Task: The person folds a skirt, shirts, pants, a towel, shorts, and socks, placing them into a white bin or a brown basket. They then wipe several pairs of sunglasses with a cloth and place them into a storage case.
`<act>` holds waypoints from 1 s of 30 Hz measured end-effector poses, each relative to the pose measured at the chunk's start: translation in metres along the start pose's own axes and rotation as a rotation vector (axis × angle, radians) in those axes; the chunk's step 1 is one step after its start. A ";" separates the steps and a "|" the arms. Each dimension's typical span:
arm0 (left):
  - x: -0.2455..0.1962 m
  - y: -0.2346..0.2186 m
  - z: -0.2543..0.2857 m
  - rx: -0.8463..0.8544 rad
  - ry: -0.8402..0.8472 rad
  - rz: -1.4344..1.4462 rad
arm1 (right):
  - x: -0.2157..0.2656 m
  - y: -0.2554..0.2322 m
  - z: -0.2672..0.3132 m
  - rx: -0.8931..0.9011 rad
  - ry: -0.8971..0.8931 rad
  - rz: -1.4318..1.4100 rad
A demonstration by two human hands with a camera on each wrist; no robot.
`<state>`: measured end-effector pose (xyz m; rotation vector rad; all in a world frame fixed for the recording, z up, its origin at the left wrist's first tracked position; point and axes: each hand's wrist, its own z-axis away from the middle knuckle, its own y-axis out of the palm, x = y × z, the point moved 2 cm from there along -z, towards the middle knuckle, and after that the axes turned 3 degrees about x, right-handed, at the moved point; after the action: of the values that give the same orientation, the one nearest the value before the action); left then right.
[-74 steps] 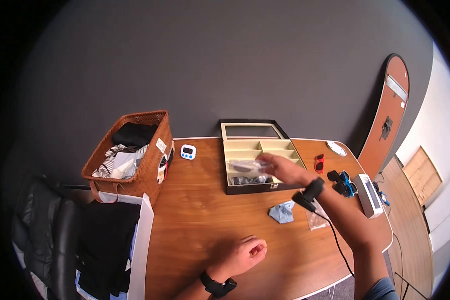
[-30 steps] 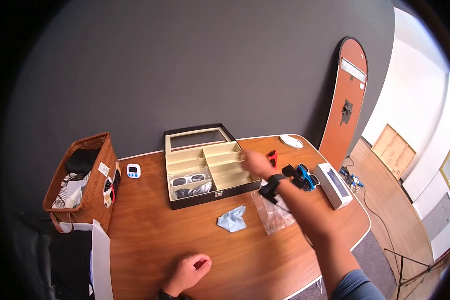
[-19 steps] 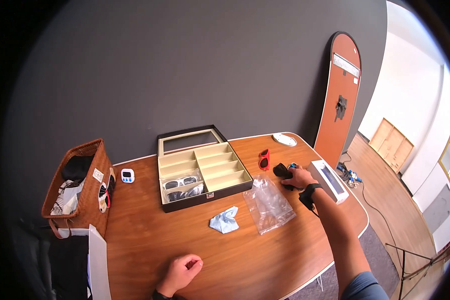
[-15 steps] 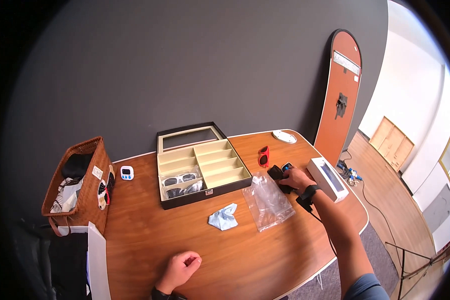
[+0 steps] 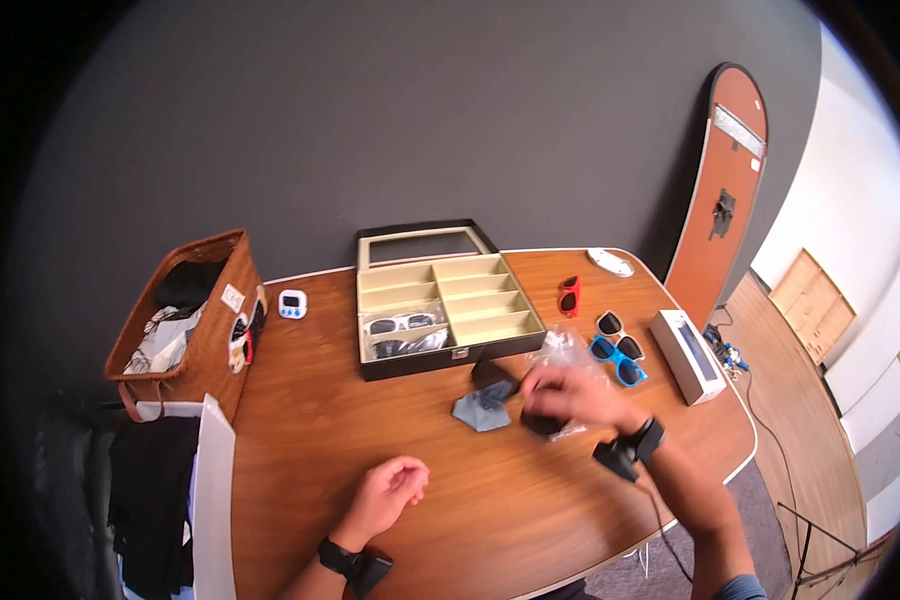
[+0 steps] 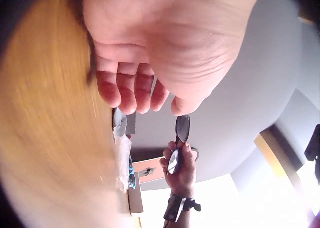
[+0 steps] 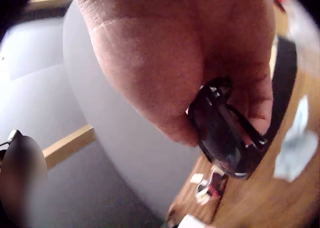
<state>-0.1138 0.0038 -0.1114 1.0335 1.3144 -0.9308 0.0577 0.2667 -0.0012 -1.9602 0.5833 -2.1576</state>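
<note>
My right hand (image 5: 575, 395) grips a pair of black sunglasses (image 7: 220, 133) above the table, between the clear plastic bag and the light blue cloth. One dark lens overlaps the blue cloth (image 5: 481, 412) in the head view. The clear plastic bag (image 5: 570, 350) lies partly hidden under that hand. My left hand (image 5: 390, 490) stays low over the near side of the table, its fingers loosely curled with nothing in them. Behind both hands, the display case (image 5: 455, 355) is open. Its front left compartments hold bagged white-framed glasses (image 5: 402, 323) and another bagged dark pair (image 5: 410, 345).
Red sunglasses (image 5: 569, 297), black sunglasses with a pale rim (image 5: 610, 324) and blue sunglasses (image 5: 629, 371) lie to the right, near a white box (image 5: 688, 357). A white timer (image 5: 292, 304) and a wicker basket (image 5: 185, 375) with clothes stand left. A white dish (image 5: 610, 262) sits far right.
My right hand let go of a bagged pair in the case, reached right, took the black sunglasses and brought them left and nearer. My left hand rose slightly. The head view shifted.
</note>
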 end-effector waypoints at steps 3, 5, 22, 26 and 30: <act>-0.002 -0.005 0.003 -0.034 -0.083 0.451 | 0.000 0.086 -0.008 0.262 -0.075 -0.073; -0.008 -0.007 0.008 -0.049 -0.101 0.477 | 0.006 0.113 -0.014 0.315 -0.230 0.056; -0.012 -0.011 0.006 0.241 -0.267 0.325 | -0.023 0.114 -0.025 -0.068 -0.010 0.039; -0.006 -0.012 0.003 0.169 -0.193 0.416 | -0.025 0.112 -0.025 -0.255 0.039 0.067; -0.011 -0.010 0.003 0.089 -0.094 0.367 | -0.029 0.104 -0.025 -0.369 -0.018 -0.017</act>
<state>-0.1227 -0.0027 -0.1007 1.2344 0.9696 -0.7521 0.0225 0.1872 -0.0708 -2.1612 1.0288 -2.1629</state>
